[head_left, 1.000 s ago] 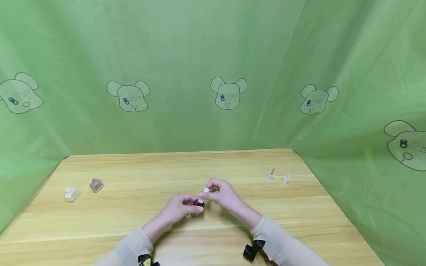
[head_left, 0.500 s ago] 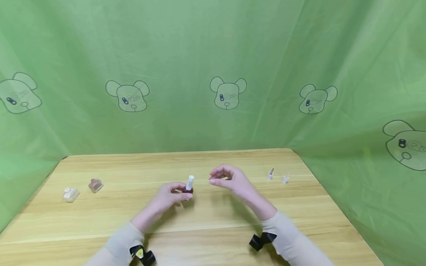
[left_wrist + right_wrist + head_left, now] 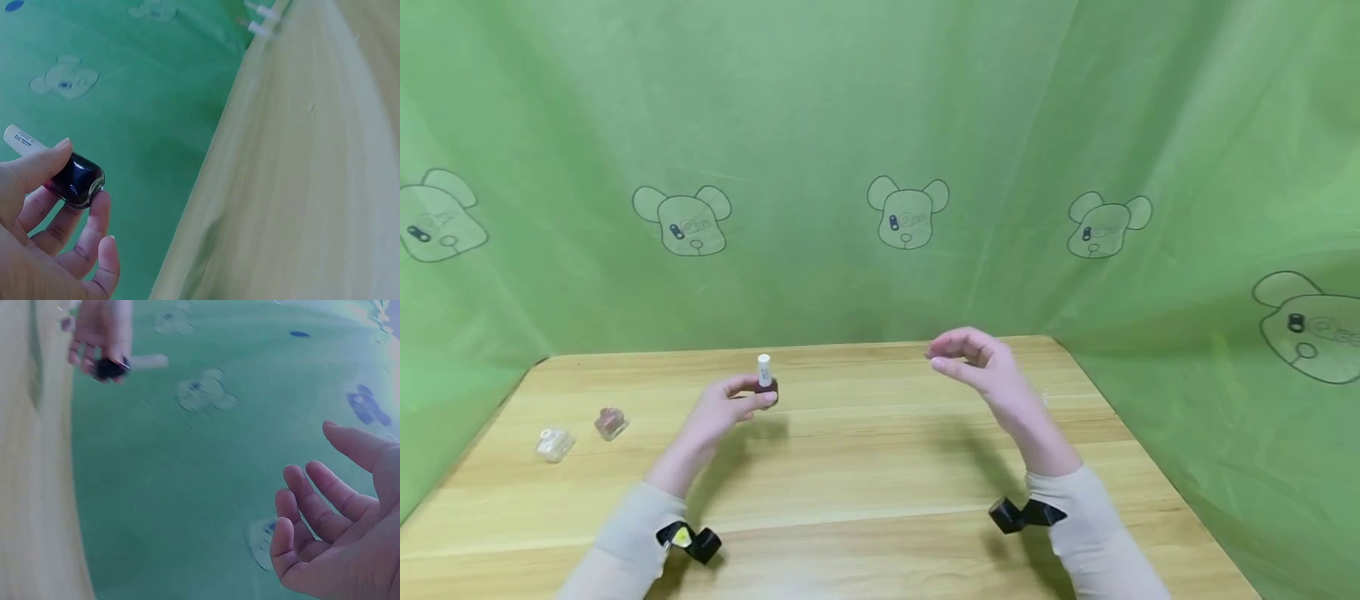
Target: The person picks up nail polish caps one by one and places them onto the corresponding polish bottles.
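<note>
Between thumb and fingers, my left hand [image 3: 718, 411] pinches a dark red nail polish bottle [image 3: 78, 180] raised over the table. Its white cap [image 3: 764, 369] is on and points up, with small print on its side in the left wrist view. My right hand [image 3: 992, 375] is in the air on the right, fingers loosely bent and apart from the thumb, with nothing in them; the right wrist view shows the bare palm [image 3: 350, 550]. Two white brush caps [image 3: 260, 28] stand on the table beyond; in the head view my right hand and forearm mostly hide them.
Two uncapped nail polish bottles stand at the table's left: a clear one [image 3: 554, 446] and a dusty pink one [image 3: 611, 423]. A green curtain [image 3: 805, 167] with bear-head prints rises behind the wooden table [image 3: 865, 467] and along its sides.
The right hand has let go of the white cap and moved right and away toward the far edge. The left hand has lifted the capped bottle and carried it left.
</note>
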Tool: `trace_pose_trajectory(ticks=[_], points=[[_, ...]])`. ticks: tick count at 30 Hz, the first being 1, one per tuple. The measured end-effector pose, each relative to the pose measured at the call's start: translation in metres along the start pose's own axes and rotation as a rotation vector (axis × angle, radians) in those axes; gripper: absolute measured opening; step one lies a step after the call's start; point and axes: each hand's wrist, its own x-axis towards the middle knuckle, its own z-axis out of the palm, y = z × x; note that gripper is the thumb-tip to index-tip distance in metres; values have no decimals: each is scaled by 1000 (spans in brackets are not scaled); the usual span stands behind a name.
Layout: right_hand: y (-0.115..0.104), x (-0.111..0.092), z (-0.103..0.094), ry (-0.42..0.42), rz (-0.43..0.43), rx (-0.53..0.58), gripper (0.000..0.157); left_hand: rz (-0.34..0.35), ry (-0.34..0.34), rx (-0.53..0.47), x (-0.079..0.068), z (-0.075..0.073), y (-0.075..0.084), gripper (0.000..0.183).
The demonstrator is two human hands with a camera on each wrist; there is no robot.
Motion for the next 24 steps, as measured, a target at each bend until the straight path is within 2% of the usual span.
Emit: trace_pose_trajectory(ticks=[8, 16, 20, 24], points=[[0, 2, -38, 73, -87, 46, 29, 1, 24, 39, 16, -22, -17, 50], [14, 4, -66, 79, -96, 50, 36, -20, 75, 47, 38, -39, -34, 52], [25, 4, -78, 122, -95, 41, 36, -24, 85, 18, 46, -44, -34, 53], [36, 2, -88, 165, -80, -24, 38, -41, 76, -21, 46, -48, -26, 50]])
